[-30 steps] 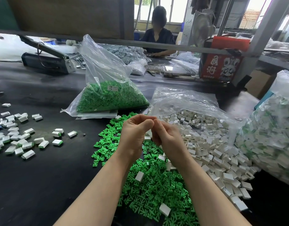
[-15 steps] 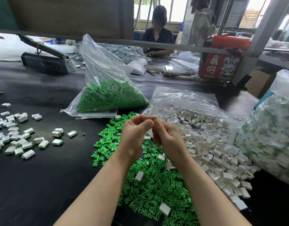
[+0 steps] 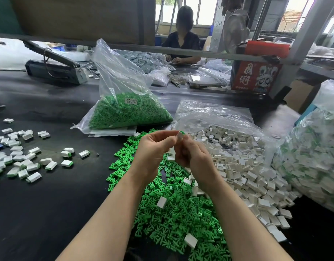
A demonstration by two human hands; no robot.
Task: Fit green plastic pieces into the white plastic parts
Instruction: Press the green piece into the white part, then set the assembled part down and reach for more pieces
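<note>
Now a white plastic part (image 3: 179, 136) with a green piece (image 3: 182, 132) showing at its top edge is seen pinched between the left hand (image 3: 155, 147) and the right hand (image 3: 192, 154) — half a second earlier it was hidden behind the curled fingers. The insert is judged nearly seated. Both hands are held together above the loose green pile (image 3: 173, 208), beside the white heap (image 3: 243, 166) — finished pieces (image 3: 23, 159) lie well apart, to the left.
</note>
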